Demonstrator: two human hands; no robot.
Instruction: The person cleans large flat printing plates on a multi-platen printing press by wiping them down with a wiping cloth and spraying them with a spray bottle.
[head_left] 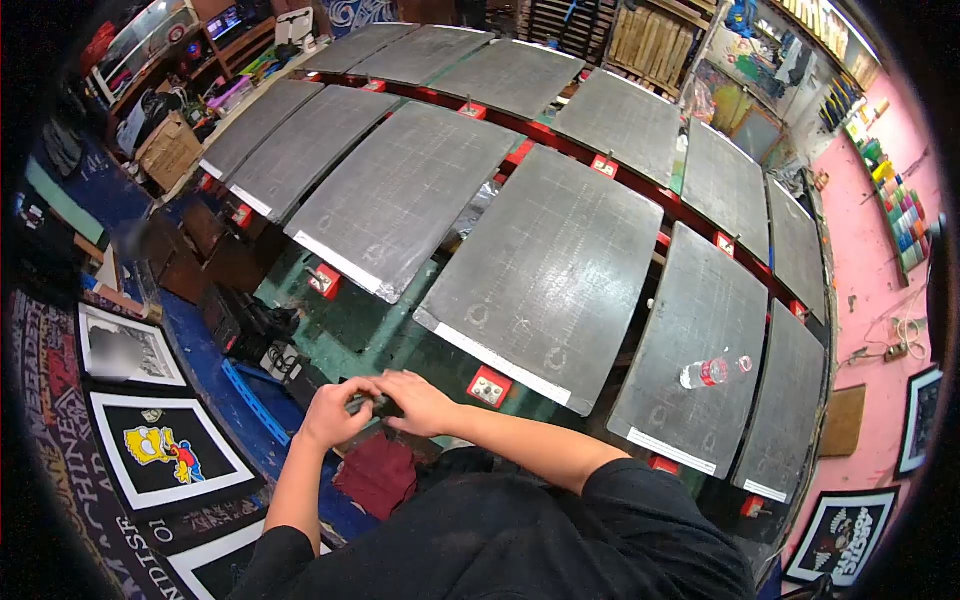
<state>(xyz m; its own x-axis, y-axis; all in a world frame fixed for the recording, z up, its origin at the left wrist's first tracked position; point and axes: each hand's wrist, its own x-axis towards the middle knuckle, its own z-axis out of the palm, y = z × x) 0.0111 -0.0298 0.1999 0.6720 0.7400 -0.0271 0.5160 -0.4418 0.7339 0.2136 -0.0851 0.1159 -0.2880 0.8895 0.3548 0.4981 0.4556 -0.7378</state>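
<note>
My left hand [337,413] and my right hand [422,405] meet in front of my body, fingers curled around a small dark object [382,405]. Its kind cannot be made out, since the fingers cover most of it. Just below the hands lies a folded maroon cloth [376,476]. Beyond them, the nearest dark grey flat board [550,270] has faint grid lines and a white strip along its front edge. A red metal bracket [490,386] sits under that edge, right of my right hand.
Several more grey boards [400,190] stand in two rows. A clear plastic bottle [712,373] lies on a board at the right. Framed prints [165,455] line the left side. A blue metal bracket [255,400] stands left of my hands. Spools [905,225] hang on the pink wall.
</note>
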